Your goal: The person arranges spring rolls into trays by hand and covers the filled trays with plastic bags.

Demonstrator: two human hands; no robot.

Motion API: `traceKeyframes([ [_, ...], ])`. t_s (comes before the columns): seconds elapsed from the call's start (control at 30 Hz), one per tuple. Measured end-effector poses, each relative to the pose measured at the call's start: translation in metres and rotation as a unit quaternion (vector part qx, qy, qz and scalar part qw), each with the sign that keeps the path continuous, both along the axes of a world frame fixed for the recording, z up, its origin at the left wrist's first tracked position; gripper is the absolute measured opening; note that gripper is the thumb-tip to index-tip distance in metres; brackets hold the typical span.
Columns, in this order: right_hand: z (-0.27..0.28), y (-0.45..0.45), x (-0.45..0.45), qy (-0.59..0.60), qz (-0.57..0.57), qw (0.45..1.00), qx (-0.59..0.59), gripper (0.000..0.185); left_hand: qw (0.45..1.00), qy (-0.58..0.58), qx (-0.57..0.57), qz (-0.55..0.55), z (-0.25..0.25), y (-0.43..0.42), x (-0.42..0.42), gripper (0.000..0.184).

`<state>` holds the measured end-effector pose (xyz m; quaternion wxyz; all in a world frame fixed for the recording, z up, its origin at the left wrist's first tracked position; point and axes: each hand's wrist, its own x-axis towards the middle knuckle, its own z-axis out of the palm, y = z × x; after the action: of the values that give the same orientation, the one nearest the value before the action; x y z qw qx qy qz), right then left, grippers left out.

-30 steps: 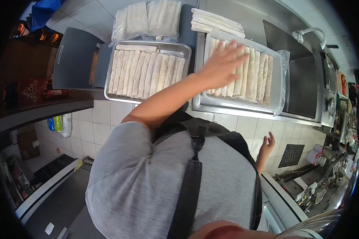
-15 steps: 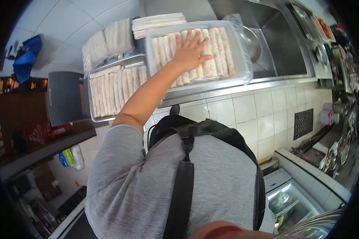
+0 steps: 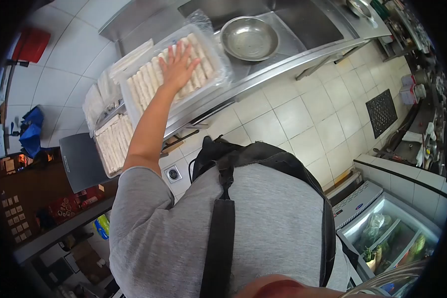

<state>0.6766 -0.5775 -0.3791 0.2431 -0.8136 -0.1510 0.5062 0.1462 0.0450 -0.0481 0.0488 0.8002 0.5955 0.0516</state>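
Note:
My left hand [image 3: 177,72] lies flat with fingers spread on a row of pale rolls [image 3: 146,82], which look like uncooked spring rolls. They fill a translucent plastic tub [image 3: 187,105] on the steel counter. Crumpled clear plastic [image 3: 200,19] hangs at the tub's right end. Left of the tub, a metal tray [image 3: 102,160] holds more such rolls, partly hidden behind my forearm. Behind them are plastic-wrapped pale packs [image 3: 102,97] and a flat white stack [image 3: 133,60]. My right hand is out of view.
A round metal bowl [image 3: 250,39] sits right of the tub, beside the steel sink [image 3: 308,27]. A dark grey panel [image 3: 86,161] stands left of the tray. Behind me at lower right is an open-topped chiller [image 3: 350,204] with vegetables. A floor grate [image 3: 381,113] lies on the tiles.
My view has turned right, so the tub and tray appear farther left and tilted, and the bowl shows fully. My left hand stays spread on the rolls.

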Motion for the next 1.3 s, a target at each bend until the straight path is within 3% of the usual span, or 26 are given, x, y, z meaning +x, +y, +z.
traceKeyframes([
  [0.1,0.022,0.021,0.028,-0.046,0.021,0.999,0.019,0.045,1.000,-0.006,-0.011,0.019,-0.009,0.002,0.015,0.077],
  [0.2,0.098,0.086,0.063,-0.050,0.078,0.996,0.014,0.043,0.997,0.028,-0.064,0.023,-0.008,0.000,0.020,0.076],
  [0.23,0.107,0.105,0.072,-0.041,0.032,0.998,0.021,0.042,0.996,0.017,-0.077,0.031,-0.002,0.003,0.021,0.075],
  [0.37,0.103,0.165,0.148,-0.128,0.074,0.981,0.123,0.042,0.999,-0.014,-0.027,0.017,0.027,-0.004,0.023,0.068],
  [0.47,0.162,0.224,0.181,-0.104,0.062,0.987,0.102,0.043,0.985,0.018,-0.170,0.029,0.042,-0.015,0.040,0.055],
  [0.57,0.182,0.248,0.226,-0.110,0.064,0.986,0.104,0.045,0.966,-0.155,-0.194,0.071,0.048,0.020,0.015,0.041],
  [0.63,0.159,0.230,0.272,-0.103,0.023,0.988,0.110,0.043,0.987,-0.098,0.026,0.125,0.089,0.025,0.056,0.031],
  [0.7,0.147,0.194,0.310,-0.093,-0.005,0.993,0.074,0.040,0.978,-0.136,0.110,0.111,0.103,0.054,0.087,0.031],
  [0.8,0.086,0.088,0.359,0.039,-0.162,0.979,0.122,0.030,0.968,-0.208,0.122,0.067,0.125,0.086,0.213,0.029],
  [0.9,0.058,0.023,0.346,0.017,-0.224,0.972,0.063,0.029,0.944,-0.307,0.118,-0.022,0.125,0.129,0.353,0.026],
  [0.97,0.039,0.001,0.328,0.012,-0.258,0.965,0.038,0.028,0.951,-0.273,0.123,-0.071,0.125,0.148,0.458,0.026],
  [1.03,-0.003,-0.023,0.315,0.021,-0.292,0.955,0.046,0.028,0.930,-0.314,0.075,-0.176,0.126,0.151,0.575,0.026],
  [1.13,-0.057,-0.039,0.296,-0.002,-0.277,0.959,0.060,0.027,0.873,-0.243,0.038,-0.422,0.129,0.137,0.731,0.032],
  [1.2,-0.063,-0.035,0.297,-0.010,-0.284,0.958,0.047,0.027,0.834,-0.194,-0.029,-0.515,0.134,0.130,0.808,0.036],
  [1.3,-0.015,0.005,0.350,0.012,-0.349,0.937,-0.009,0.027,0.814,-0.126,-0.105,-0.557,0.146,0.125,0.907,0.039],
])
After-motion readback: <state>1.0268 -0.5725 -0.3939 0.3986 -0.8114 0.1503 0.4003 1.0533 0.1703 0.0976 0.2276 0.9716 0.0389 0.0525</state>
